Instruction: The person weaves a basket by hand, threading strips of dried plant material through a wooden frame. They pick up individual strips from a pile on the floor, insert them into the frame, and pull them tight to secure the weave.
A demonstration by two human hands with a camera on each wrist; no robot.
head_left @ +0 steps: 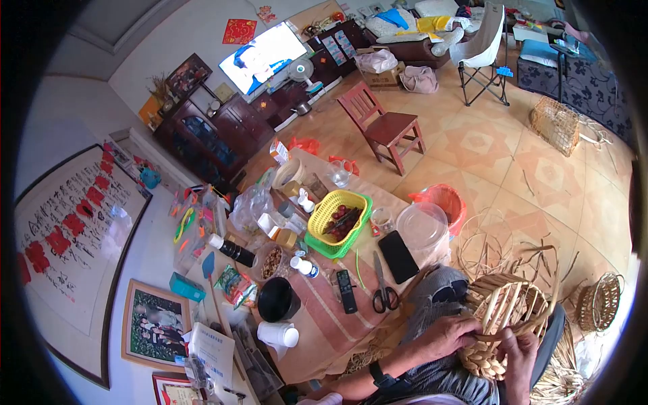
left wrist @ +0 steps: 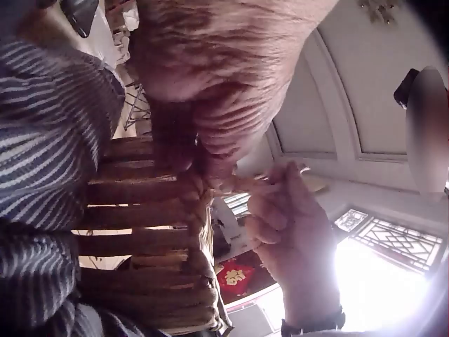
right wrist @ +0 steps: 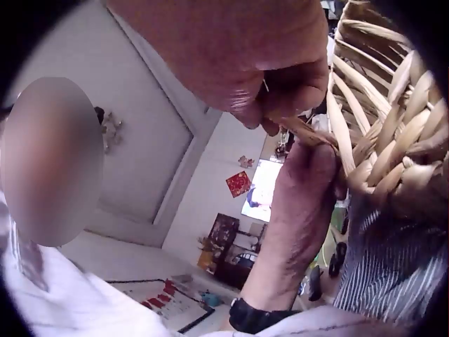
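Observation:
A half-woven basket (head_left: 482, 362) of tan plant strips rests on the person's lap, with a braided band and upright slats (left wrist: 126, 214). The left hand (head_left: 447, 339) pinches a flat strip (head_left: 496, 335) at the basket's rim. Close beside it, the right hand (head_left: 518, 351) pinches the same strip between thumb and fingers. In the right wrist view the strip (right wrist: 303, 130) spans the short gap between both hands, right by the basket's edge. Curled fingers of the right hand (right wrist: 245, 63) partly hide its end there.
On the table left of the lap lie scissors (head_left: 385, 297), a black phone (head_left: 398, 257) and a remote (head_left: 346, 291). A yellow basket (head_left: 331, 206) of fruit stands farther back. Loose strips (head_left: 486, 253) and a small woven basket (head_left: 599, 304) are on the floor. A wooden chair (head_left: 388, 128) stands beyond.

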